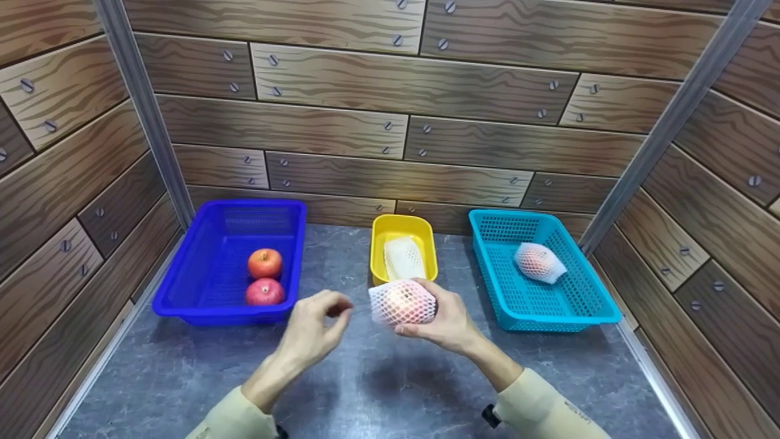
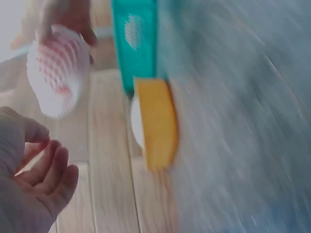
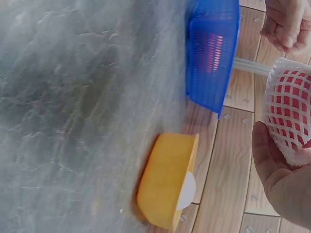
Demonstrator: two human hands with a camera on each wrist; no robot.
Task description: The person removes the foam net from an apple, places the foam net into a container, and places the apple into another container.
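"Up goes the plank-patterned wall (image 1: 341, 73), the biggest thing here, standing behind the yellow tub (image 1: 405, 226)!"

"And the grey marbled counter (image 1: 344, 396) runs under that tub and out to either side of it."

"Blue basket (image 1: 210, 268), over on the tub's left!"

"Teal basket (image 1: 496, 256) answers from the tub's right. The tub itself, smallest of the three, sits between them."

"Now the hands! The left hand (image 1: 317, 326) is up in the air, nearer than the tub and off to its left, fingers (image 2: 56, 167) loosely curled and free."

"The right hand (image 1: 451, 320) is nearer than the tub and a touch to its right, and those fingers are gripping: a netted fruit (image 1: 402, 302)!"

"That fruit is held above the counter just this side of the tub, one end of its mesh sticking out leftward."

"A second wrapped fruit (image 1: 538, 262) lies in the teal basket, right of the tub."

"Left of the tub, in the blue basket: an orange-red fruit (image 1: 265, 264), and just nearer, a darker red fruit (image 1: 264, 292)."

"And white netting (image 1: 403, 256) rests inside the tub!"
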